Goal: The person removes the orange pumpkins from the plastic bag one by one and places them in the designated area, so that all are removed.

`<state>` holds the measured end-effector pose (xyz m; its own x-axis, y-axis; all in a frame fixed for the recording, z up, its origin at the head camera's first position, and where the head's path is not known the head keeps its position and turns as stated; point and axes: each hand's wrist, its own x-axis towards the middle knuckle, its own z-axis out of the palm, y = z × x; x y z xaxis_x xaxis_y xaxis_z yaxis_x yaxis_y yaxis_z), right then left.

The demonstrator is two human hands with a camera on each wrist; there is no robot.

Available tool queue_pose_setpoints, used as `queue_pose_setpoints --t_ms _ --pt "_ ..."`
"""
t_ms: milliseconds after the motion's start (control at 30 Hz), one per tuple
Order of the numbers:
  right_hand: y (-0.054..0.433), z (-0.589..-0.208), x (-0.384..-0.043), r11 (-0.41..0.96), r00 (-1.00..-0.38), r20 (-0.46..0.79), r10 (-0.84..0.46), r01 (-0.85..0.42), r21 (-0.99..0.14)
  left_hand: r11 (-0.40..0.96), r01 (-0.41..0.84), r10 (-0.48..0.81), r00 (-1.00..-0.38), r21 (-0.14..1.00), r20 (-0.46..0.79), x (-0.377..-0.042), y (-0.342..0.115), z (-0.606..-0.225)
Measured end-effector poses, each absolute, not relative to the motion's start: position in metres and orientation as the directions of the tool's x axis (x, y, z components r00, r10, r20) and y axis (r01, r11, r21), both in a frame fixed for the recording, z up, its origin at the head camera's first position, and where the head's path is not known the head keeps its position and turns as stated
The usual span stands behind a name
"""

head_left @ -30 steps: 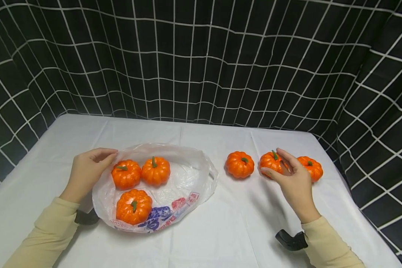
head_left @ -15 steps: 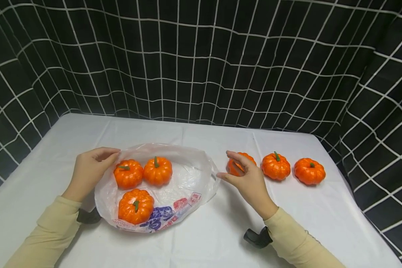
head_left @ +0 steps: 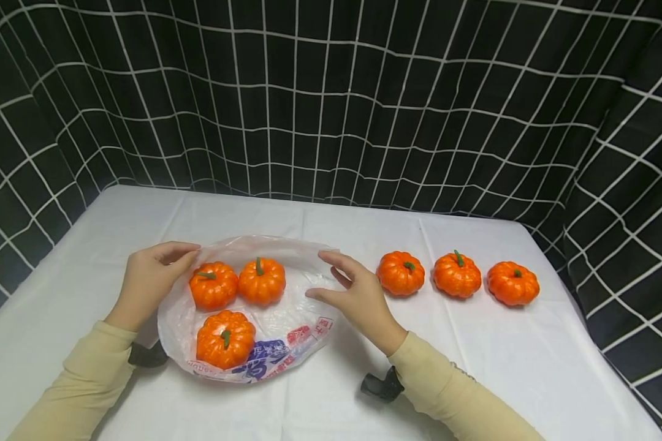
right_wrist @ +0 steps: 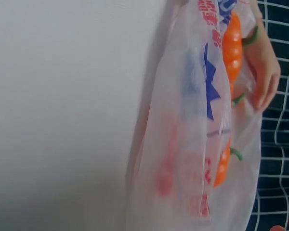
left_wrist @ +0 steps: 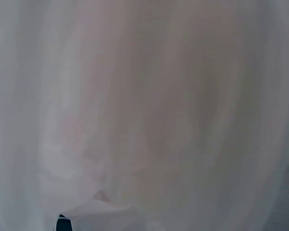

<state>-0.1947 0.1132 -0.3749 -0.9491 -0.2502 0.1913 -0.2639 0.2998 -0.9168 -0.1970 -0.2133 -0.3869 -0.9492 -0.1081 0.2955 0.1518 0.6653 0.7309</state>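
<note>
A translucent plastic bag (head_left: 173, 334) with blue and red print lies with its mouth spread open. Inside it sit three small orange pumpkins: one at back left (head_left: 214, 293), one beside it (head_left: 262, 283), one in front (head_left: 225, 346). My left hand (head_left: 150, 278) pinches the bag's left rim between thumb and fingers. At the opposite side, my right hand (head_left: 364, 300) holds nothing; its thumb and fingers are spread apart and overlap the bag's right edge. In the right wrist view the bag's printed side (right_wrist: 183, 120) stands close by, and the left hand (right_wrist: 265, 62) shows beyond it. Pale, blurred plastic fills the left wrist view.
Three more pumpkins stand in a row to the right of the bag: a near one (head_left: 400, 274), a middle one (head_left: 456, 277) and a far right one (head_left: 513, 285). All rest on a white-covered table (head_left: 331, 410). Black cloth with a white grid (head_left: 331, 110) hangs behind and at the sides.
My right hand has moved left, from over the row of pumpkins to the bag's right edge. The left hand stays on the rim, and the pumpkins have not moved.
</note>
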Motion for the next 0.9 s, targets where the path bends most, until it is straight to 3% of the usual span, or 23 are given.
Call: queue_pose_setpoints --t_ms 600,900 --pt "0.070 -0.387 -0.207 0.372 -0.925 0.112 -0.364 -0.255 -0.893 0.661 0.146 -0.109 -0.952 0.736 0.287 -0.196 -0.213 -0.386" --pt "0.059 -0.393 -0.213 0.428 -0.932 0.043 -0.359 -0.205 -0.880 0.657 0.165 -0.099 -0.948 0.736 0.302 -0.196 -0.212 -0.387"
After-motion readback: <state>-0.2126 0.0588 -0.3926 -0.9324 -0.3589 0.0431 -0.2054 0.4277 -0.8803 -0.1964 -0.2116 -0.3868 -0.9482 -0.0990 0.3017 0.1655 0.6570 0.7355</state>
